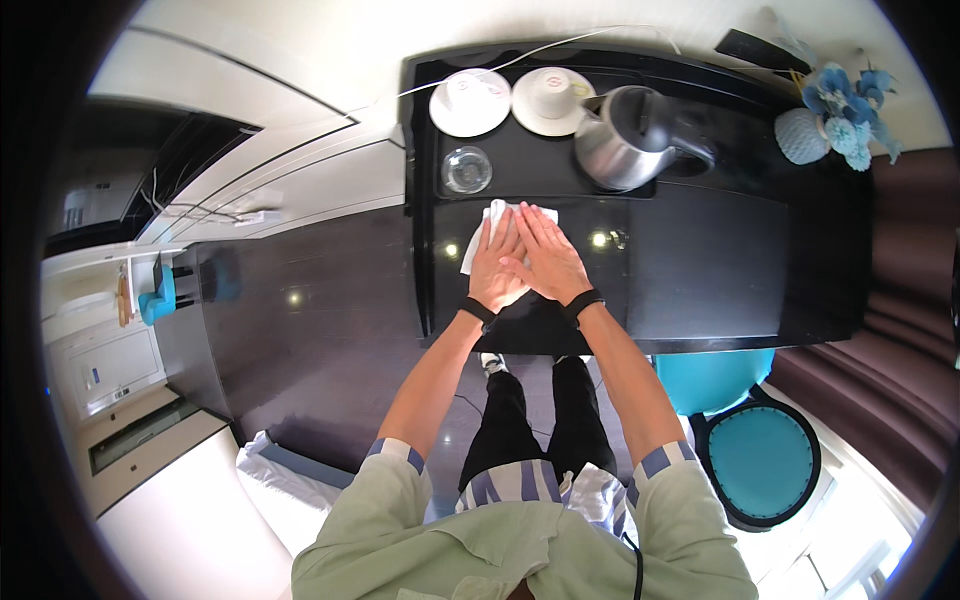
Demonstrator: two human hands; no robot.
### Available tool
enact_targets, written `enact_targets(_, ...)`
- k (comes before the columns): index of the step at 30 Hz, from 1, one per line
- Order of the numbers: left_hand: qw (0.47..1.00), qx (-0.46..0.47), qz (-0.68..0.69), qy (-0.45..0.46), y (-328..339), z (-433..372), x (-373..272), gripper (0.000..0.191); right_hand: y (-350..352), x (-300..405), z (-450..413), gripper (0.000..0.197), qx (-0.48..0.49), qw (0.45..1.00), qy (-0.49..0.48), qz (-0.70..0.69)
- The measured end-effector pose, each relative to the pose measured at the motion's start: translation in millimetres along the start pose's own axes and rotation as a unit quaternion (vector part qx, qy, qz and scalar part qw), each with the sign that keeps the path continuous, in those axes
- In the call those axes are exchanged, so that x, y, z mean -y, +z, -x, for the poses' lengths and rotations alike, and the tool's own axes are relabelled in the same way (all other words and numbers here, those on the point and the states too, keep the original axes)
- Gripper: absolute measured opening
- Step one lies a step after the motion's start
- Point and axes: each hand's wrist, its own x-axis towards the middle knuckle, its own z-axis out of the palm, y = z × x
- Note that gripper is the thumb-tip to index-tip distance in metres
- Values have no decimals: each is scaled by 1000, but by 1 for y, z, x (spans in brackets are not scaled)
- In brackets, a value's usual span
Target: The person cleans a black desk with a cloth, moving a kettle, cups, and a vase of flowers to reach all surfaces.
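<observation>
Both my hands lie flat, fingers pointing away from me, over a folded white cloth (475,251) on a glossy black desk (529,330). My left hand (496,264) covers the cloth's middle, its fingers slightly spread. Beside it, my right hand (553,256) rests with its thumb crossing over the back of the left. Neither hand's fingers are curled around the cloth. Just beyond the fingertips is a black tray (529,169). It carries a clear drinking glass (466,171), a steel electric kettle (616,154), and two white saucers with upturned cups (553,97).
A dark desk mat (709,262) lies right of my hands. A textured vase (801,136) with blue artificial flowers stands in the far right corner. A white cable (540,51) runs behind the tray. Turquoise chairs (763,461) stand at the right, beside brown curtains (911,300).
</observation>
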Motion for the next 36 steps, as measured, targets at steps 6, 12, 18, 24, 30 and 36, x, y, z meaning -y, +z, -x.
enact_targets(6,998,-18,31,45,18,-57,-77,71,-52,-71,40,86,5,998,56,25)
enact_targets(12,996,-25,33,80,29,-82,-122,71,-80,-104,71,84,12,994,101,30)
enact_targets(18,986,28,72,145,25,-80,-138,75,-91,-113,117,59,-12,992,124,-7)
enact_targets(24,972,73,97,201,16,-34,-148,72,-69,-90,165,57,-68,989,132,-7)
enact_targets(30,973,80,68,203,-2,26,-118,69,-37,-35,174,69,-38,980,154,120)
enact_targets(36,989,57,56,123,-16,88,-69,71,4,25,152,74,-9,989,137,63)
